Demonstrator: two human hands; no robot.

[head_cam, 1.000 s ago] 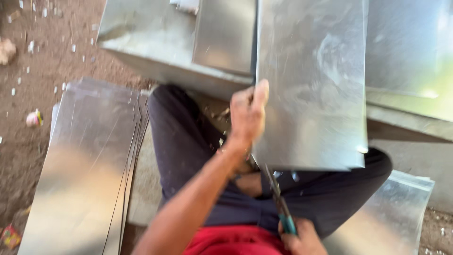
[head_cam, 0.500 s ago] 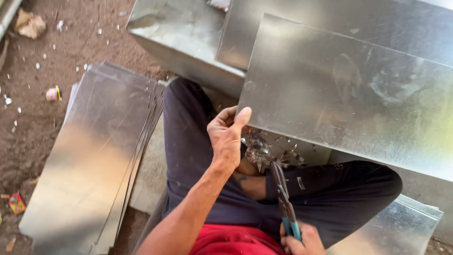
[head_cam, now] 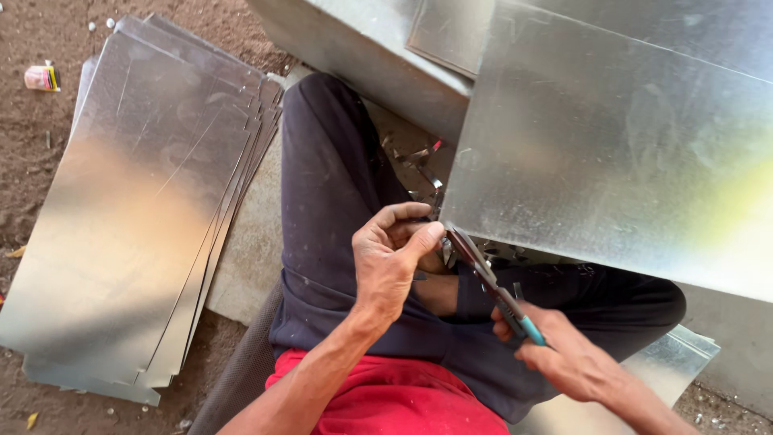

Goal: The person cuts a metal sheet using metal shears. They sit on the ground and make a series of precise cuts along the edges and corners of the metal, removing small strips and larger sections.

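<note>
Left hand (head_cam: 390, 262) fingers pinch the metal sheet (head_cam: 612, 153) corner; right hand (head_cam: 564, 350) grips snips (head_cam: 491, 282).

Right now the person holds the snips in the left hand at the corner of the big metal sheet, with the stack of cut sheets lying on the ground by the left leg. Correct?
Not quite. The head view shows the snips in the right hand; the left hand steadies the big metal sheet at its corner. The stack of cut sheets does lie there.

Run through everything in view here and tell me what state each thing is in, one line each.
Left hand: pinching the sheet's lower corner.
Right hand: gripping the snips' handles.
Tin snips: blades at the sheet's corner edge.
Metal sheet: held tilted over the lap.
Stack of metal sheets: lying flat on the ground, fanned.
Metal offcuts: curled, scattered.
</note>
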